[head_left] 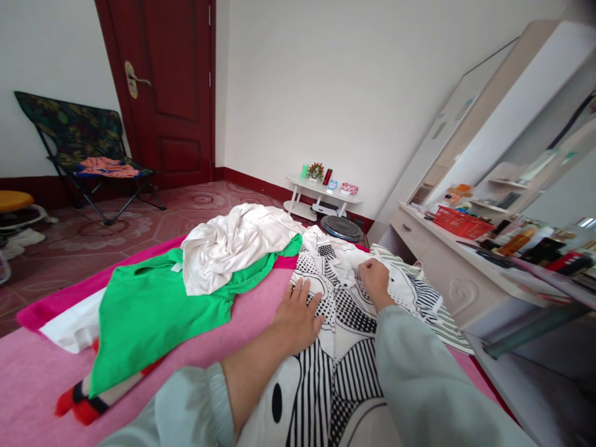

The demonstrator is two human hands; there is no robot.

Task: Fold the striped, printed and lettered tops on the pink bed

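A black-and-white patterned garment [344,347] lies spread on the pink bed cover [242,323] in front of me. My left hand [298,313] rests flat on the garment's left edge, fingers stretched out. My right hand [375,279] is closed in a fist on the fabric near the garment's upper part, gripping a fold. To the left lie a green shirt [149,310] and, on top of it, a crumpled cream-white garment [233,245]. A striped piece [437,323] lies under the patterned garment on the right.
A white dressing table [442,261] with a red basket [459,221] and bottles stands at the right. A small white low table [321,192] and a round black device [342,228] sit by the far wall. A folding chair [88,149] stands beside the red door [162,87].
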